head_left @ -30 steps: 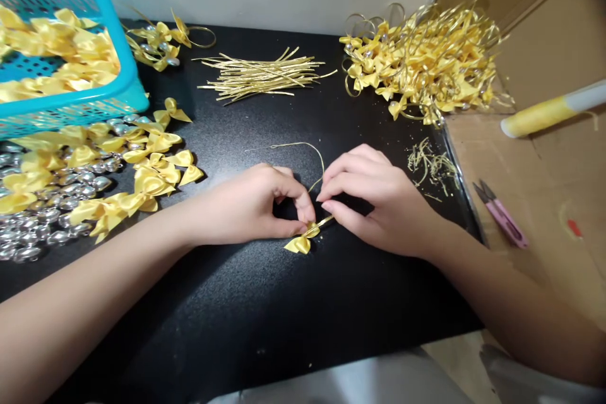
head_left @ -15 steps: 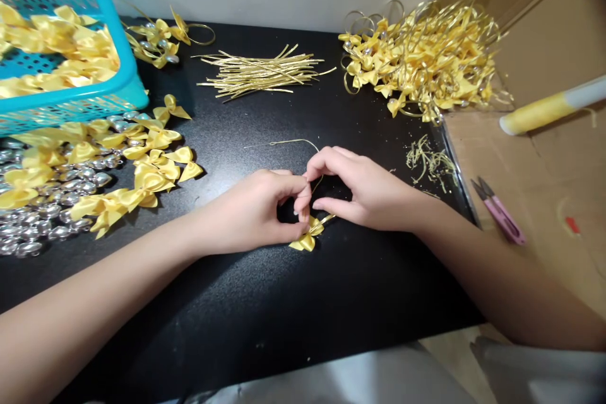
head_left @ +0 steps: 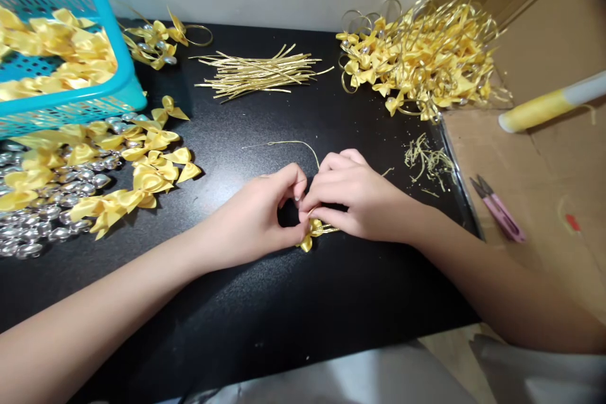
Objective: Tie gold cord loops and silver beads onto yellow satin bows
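My left hand (head_left: pixel 265 211) has its fingers curled, with the thumb pressed against a small yellow ribbon bow (head_left: pixel 307 241) just above the table. Beside it my right hand (head_left: pixel 348 192) is closed, fingertips and thumb together at the top of the bow, pinching a thin thread. A gold cord (head_left: pixel 326 229) runs from the bow under the right thumb. The fingers hide part of the bow and the knot area. Beyond the hands lies a needle (head_left: pixel 255 146), its gold thread (head_left: pixel 307 146) curving back towards the right hand.
Left are a turquoise basket (head_left: pixel 127 85) of bows, loose bows (head_left: pixel 151 180) and silver beads (head_left: pixel 28 230). Cut gold cords (head_left: pixel 260 72) lie at the back. A pile of finished bow loops (head_left: pixel 421 60), thread scraps (head_left: pixel 428 161) and pink snips (head_left: pixel 499 211) are right.
My right hand has come down and left onto the bow, its fingers closing together. The left index finger has lifted away from the bow, while its thumb stays there.
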Demonstrator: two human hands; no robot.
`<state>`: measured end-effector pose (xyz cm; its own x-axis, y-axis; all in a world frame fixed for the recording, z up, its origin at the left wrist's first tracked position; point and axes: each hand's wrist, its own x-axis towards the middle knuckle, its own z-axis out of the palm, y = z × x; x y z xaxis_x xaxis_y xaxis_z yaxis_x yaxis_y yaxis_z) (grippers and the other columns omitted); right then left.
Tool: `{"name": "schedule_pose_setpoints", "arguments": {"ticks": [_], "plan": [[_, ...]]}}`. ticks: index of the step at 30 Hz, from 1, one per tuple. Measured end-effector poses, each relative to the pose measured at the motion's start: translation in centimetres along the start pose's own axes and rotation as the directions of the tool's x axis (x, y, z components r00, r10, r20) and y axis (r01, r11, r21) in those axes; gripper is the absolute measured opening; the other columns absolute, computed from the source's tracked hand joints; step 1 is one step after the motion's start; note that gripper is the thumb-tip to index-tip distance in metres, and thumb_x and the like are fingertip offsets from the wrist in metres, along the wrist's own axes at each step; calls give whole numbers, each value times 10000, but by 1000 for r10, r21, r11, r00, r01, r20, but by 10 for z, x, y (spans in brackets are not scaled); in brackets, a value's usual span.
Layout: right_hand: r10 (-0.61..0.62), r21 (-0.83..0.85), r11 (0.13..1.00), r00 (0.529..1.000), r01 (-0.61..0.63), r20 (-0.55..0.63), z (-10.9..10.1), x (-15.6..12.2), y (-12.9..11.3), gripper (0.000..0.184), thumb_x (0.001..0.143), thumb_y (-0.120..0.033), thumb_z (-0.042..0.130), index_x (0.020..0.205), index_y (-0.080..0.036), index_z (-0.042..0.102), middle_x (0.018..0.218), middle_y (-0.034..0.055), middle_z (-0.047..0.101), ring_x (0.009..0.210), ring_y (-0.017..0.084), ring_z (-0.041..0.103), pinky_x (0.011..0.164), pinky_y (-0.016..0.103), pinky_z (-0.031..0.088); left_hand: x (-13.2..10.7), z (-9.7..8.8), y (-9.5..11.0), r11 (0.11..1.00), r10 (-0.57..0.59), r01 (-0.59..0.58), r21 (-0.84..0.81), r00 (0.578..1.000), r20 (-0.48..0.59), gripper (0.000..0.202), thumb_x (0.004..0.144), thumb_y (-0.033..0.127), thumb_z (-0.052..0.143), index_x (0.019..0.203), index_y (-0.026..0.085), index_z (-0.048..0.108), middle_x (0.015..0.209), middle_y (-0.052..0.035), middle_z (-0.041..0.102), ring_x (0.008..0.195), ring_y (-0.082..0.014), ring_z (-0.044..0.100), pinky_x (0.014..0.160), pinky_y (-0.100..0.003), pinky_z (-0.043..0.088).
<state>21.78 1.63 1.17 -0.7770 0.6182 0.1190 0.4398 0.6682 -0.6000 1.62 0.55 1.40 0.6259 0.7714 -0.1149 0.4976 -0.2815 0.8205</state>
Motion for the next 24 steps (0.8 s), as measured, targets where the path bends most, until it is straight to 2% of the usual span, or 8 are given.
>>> {"name": "schedule_pose_setpoints", "arguments": {"ticks": [3,8,12,16,19,22,24], "plan": [[-69,-111,991,997,71,18,0,-1,-2,151,934,-200,572,850,-192,697,869,9,714,888,183,458,844,372,235,-1,0,0,1000,-8,9,-19,1000,28,237,757,133,638,863,207,439,662,93,498,573,-78,457,535,-191,359],[-88,-188,978,996,87,4,0,-1,-4,236,981,-227,496,835,-181,676,855,9,694,858,175,437,831,369,231,-2,-1,-3,997,-24,30,-75,996,90,198,820,202,615,916,210,442,758,58,590,674,-111,560,592,-218,400],[-81,-188,979,997,80,-2,-1,-3,-2,190,965,-213,524,860,-178,678,854,6,700,867,175,458,829,369,240,-2,-5,-2,994,-22,31,-102,995,93,159,838,210,591,945,205,473,802,44,627,701,-117,575,625,-224,422],[-97,-186,978,995,89,-36,-3,-7,-1,138,937,-195,572,890,-189,702,862,2,715,883,173,481,847,384,241,1,-11,4,998,-38,34,52,997,70,100,804,230,616,897,195,604,797,30,634,687,-125,545,648,-242,411],[-102,-197,976,993,89,-56,-3,-9,1,125,926,-215,601,891,-209,721,831,-6,715,859,162,482,848,389,245,5,-13,8,995,-51,40,89,991,125,126,795,300,641,848,188,669,802,10,662,730,-147,584,696,-263,424],[-111,-217,972,991,94,-68,-3,-10,1,114,915,-242,625,873,-220,729,803,-12,711,842,158,486,847,395,252,8,-10,12,992,-114,103,69,980,166,175,790,361,661,808,191,701,790,8,687,741,-155,609,697,-260,430],[-119,-228,969,990,98,-81,-3,-10,2,125,916,-240,623,848,-219,725,794,-14,709,835,155,495,846,398,258,9,-7,14,984,-180,176,41,967,178,172,794,361,656,765,201,710,712,28,676,661,-134,592,632,-242,415]]}}
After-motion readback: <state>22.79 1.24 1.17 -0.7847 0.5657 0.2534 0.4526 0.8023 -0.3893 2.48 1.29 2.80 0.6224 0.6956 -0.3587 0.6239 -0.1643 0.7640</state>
